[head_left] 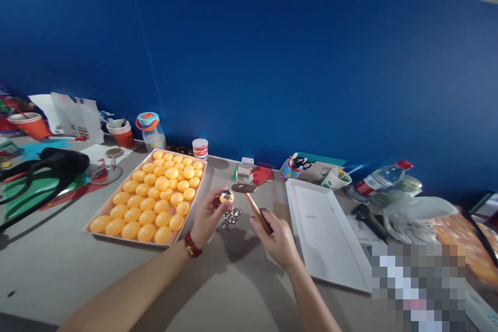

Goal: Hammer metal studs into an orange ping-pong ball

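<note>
Pinched between thumb and fingers of left hand (207, 213): one yellow-orange ball (226, 197), raised above the tabletop (50, 270), with shiny silver patches on its surface. Worn at left wrist: dark red bead bracelet (192, 245). Closed round the wooden handle of a hammer (257, 211): right hand (275, 233). Hammer head just right of the ball; cannot tell whether touching.

Below the ball, on tabletop: pile of small shiny silver pieces (232, 216), too small to identify singly. To the left: shallow pale tray (173, 238), filled with rows of orange balls (147, 217). To the right: shallow white tray (322, 238), lying flat.

Farther out, beyond the hands: small white boxes (245, 170) beside red paper (263, 175). At far end of white tray: cup (288, 170) holding black-handled scissors (304, 163); to its right, white cup with green marks (335, 180). Farther right: clear bottle (379, 177) with red cap. Beyond pale tray: small white-and-red tub (200, 148); left of that, lidded jug (151, 137) with orange handle. Left again: stacked red-and-white cups (123, 136). Behind everything: blue partition (249, 62).
</note>
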Motion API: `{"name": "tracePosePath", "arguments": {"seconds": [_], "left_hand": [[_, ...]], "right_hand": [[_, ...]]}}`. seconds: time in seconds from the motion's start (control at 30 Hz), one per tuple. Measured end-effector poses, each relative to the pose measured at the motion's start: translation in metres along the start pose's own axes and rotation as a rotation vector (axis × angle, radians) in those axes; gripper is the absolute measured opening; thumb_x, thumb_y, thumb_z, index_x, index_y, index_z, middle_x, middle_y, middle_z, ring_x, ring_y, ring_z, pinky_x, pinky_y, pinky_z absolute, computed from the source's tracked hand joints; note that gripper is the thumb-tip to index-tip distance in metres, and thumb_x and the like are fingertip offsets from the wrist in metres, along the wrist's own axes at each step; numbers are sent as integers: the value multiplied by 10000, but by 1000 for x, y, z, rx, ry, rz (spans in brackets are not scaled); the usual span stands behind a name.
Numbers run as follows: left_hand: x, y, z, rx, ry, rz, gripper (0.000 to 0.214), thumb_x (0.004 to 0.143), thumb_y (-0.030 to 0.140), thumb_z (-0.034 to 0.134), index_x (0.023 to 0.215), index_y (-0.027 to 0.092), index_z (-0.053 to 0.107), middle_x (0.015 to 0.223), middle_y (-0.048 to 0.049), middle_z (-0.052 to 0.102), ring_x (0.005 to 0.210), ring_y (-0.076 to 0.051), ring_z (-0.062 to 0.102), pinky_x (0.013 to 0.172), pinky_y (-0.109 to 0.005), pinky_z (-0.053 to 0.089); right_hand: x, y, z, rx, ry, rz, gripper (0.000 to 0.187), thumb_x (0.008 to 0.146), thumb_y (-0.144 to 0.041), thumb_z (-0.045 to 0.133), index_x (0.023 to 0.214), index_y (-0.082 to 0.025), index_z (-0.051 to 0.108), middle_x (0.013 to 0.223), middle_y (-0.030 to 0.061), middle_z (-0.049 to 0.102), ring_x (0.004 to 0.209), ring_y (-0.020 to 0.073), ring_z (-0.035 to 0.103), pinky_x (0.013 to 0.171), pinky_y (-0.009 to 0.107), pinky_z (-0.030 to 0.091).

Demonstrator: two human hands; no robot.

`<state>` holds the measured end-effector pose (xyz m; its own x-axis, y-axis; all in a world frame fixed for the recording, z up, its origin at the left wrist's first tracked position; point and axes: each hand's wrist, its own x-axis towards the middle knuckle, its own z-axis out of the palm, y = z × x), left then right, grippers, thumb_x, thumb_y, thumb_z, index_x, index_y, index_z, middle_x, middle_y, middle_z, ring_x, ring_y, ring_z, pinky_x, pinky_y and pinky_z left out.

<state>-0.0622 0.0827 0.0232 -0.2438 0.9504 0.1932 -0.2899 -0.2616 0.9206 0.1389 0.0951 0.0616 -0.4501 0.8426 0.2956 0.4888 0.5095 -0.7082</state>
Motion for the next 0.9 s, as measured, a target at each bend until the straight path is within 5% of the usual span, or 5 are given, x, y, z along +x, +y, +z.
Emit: {"name": "tracePosePath", "arguments": {"seconds": [0.33,0.9], "left_hand": [[4,1,-5,82,46,62,392,818,333,650,1178,194,587,794,-14,673,721,-151,651,733,-306,543],[4,3,-6,117,33,65,380,827,322,641,1176,182,585,766,-15,679,727,-160,665,740,-315,553]], "right_hand": [[2,-2,3,-124,-94,-21,205,918,-341,470,845,-180,575,629,-8,541,538,128,493,526,225,320],[2,-2,4,-130,-64,-26,217,915,-346,471,807,-183,565,619,-15,536,532,122,491,528,218,318]]}}
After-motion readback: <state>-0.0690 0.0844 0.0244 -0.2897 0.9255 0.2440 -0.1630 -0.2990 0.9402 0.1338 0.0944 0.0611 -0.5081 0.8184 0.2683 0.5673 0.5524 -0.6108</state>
